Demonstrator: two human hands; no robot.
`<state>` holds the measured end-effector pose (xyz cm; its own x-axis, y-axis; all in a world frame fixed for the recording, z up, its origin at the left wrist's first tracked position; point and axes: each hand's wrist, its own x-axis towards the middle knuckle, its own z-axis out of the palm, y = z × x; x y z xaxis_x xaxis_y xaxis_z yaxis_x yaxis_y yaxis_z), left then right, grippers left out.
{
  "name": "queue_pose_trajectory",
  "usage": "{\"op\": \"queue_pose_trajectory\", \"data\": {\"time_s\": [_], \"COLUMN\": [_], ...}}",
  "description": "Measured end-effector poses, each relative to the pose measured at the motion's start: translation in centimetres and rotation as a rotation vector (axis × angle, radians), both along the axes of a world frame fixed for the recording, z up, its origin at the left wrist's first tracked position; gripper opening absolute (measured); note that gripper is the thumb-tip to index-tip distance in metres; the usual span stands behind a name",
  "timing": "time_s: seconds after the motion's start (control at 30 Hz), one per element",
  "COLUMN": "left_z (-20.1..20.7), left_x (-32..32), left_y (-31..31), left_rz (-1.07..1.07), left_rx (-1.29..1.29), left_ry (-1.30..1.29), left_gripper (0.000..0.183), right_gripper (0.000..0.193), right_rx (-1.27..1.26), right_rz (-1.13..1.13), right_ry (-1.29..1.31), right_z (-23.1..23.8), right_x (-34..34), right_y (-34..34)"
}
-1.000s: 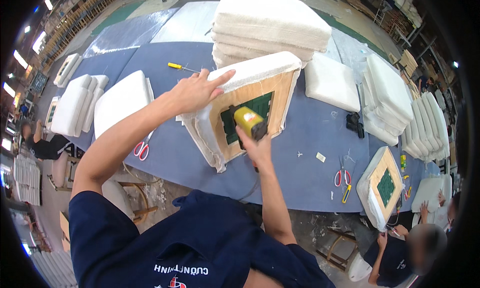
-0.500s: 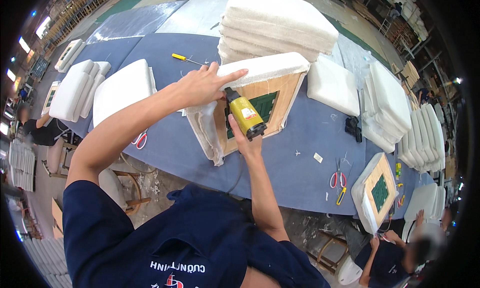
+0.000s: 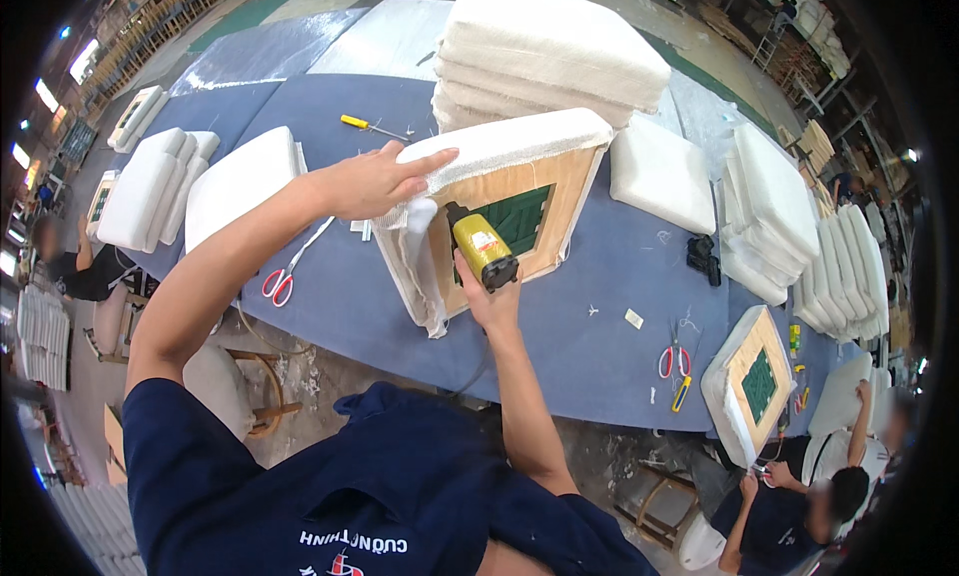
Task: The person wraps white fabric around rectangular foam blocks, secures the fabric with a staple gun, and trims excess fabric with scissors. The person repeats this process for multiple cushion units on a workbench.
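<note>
A padded chair seat (image 3: 574, 201) with a plywood underside and green webbing (image 3: 517, 221) in its opening stands tilted up on the table before me. White fabric wraps its far edge, and a loose flap (image 3: 415, 266) hangs at its left side. My left hand (image 3: 385, 181) grips the upper left corner over the fabric, index finger stretched along the edge. My right hand (image 3: 487, 298) is closed around a yellow-green staple gun (image 3: 478, 241), its nose toward the left side of the wooden frame. Whether the nose touches the wood is hidden.
Behind the seat stands a tall stack of white cushions (image 3: 549, 41); more stacks (image 3: 769, 191) line the right. On the blue table (image 3: 559, 346) lie a screwdriver (image 3: 370, 126), red-handled scissors (image 3: 280, 284), another pair (image 3: 675, 356) and a yellow cutter (image 3: 681, 394). A co-worker (image 3: 779, 516) sits at right.
My left hand has slid left and slightly down along the seat's corner. The staple gun in my right hand has shifted a little left and downward.
</note>
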<state>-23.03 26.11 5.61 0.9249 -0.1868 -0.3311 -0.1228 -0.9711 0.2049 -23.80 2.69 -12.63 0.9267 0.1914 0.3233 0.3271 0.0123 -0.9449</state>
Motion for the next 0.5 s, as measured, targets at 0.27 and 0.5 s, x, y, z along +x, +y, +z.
{"op": "queue_pose_trajectory", "data": {"time_s": [0.27, 0.5], "left_z": [-1.6, -2.2], "left_x": [-2.5, -2.7], "left_y": [-0.6, -0.1], "left_rz": [-0.041, -0.039], "left_rx": [0.111, 0.121], "left_ry": [-0.191, -0.229], "left_gripper": [0.071, 0.085], "right_gripper": [0.026, 0.023], "right_rx": [0.045, 0.038], "right_rz": [0.064, 0.045], "right_ry": [0.144, -0.126], "right_z": [1.8, 2.2], "right_x": [-1.3, -1.8], "right_y": [1.6, 2.8]}}
